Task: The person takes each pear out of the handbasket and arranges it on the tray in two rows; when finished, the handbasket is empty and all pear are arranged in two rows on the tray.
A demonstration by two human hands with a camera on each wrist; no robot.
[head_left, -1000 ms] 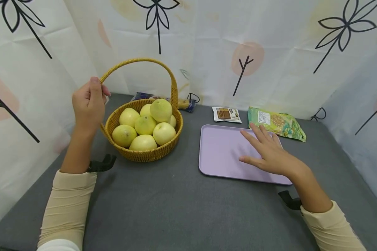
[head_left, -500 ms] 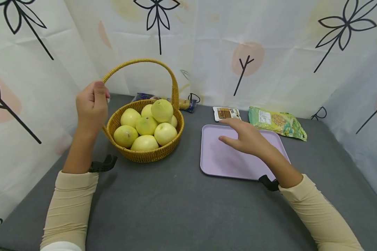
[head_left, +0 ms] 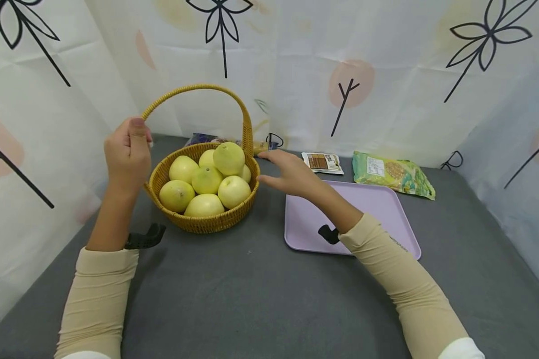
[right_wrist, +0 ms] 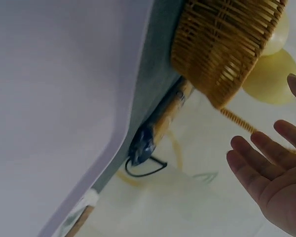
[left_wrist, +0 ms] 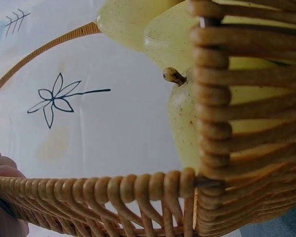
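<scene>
The left hand is wrapped around the left side of the woven handle, which is held with the thumb raised. The right hand is released: nothing is held by it, and its fingers are extended toward the right edge of the yellow-brown basket, near the foot of the handle. Whether the rim is touched cannot be told.

The basket is placed upright on the left part of the grey bench, between the two hands. It is filled with pale yellow-green fruits, heaped so that the rim is overtopped; in the left wrist view a brown stem is shown on one of them.

Both forearms are covered by beige sleeves, and a black band is worn at each wrist. A lilac tray is partly covered by the right forearm. Behind the tray, a small white-and-brown packet and a larger green packet are laid side by side. A dark blue package is partly hidden behind the basket. The bench is backed by a white patterned curtain.
</scene>
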